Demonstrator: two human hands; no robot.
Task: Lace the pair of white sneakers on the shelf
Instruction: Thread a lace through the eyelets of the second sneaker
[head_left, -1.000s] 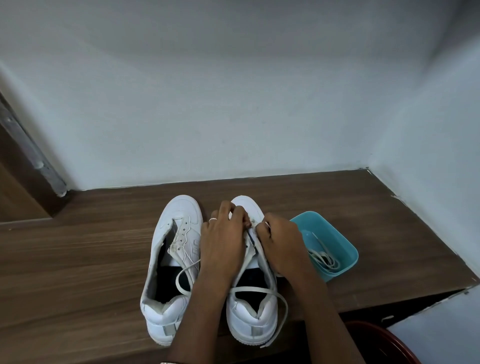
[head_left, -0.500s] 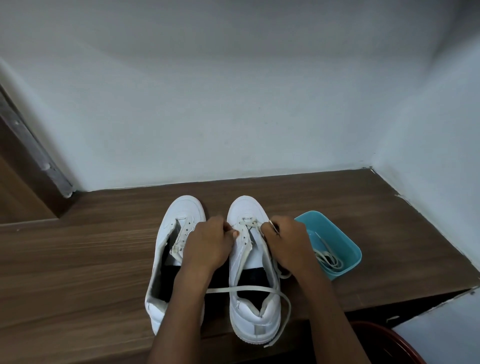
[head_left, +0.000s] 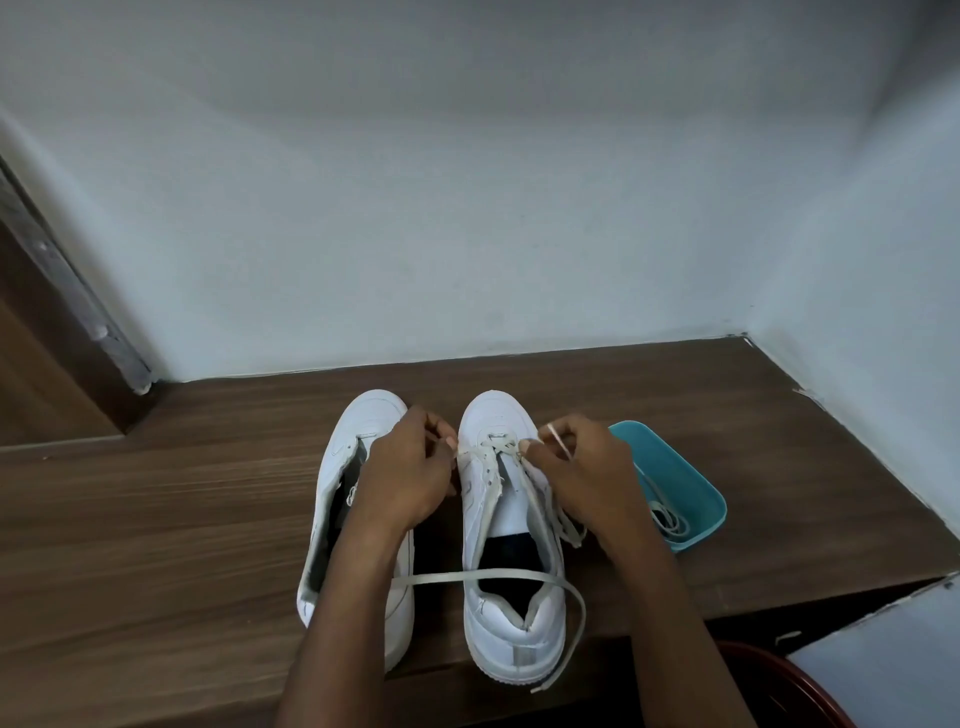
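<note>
Sneaker (head_left: 493, 415) at lower centre stands beside its mate (head_left: 371, 415) on the wooden shelf (head_left: 156, 519). Left hand (head_left: 405, 467) and right hand (head_left: 587, 467), fingers curled, each pinch its shoelace (head_left: 478, 574) near the toe eyelets; slack crosses the heel opening. Teal tub (head_left: 675, 457) at right holds another lace (head_left: 670, 519).

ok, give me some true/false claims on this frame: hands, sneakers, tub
1. The left hand and right hand both pinch the lace at the right sneaker. True.
2. The tub is empty. False: a spare lace lies in it.
3. The tub stands left of the sneakers. False: it stands to their right.
4. A slack run of the lace crosses the right sneaker's heel opening. True.
</note>
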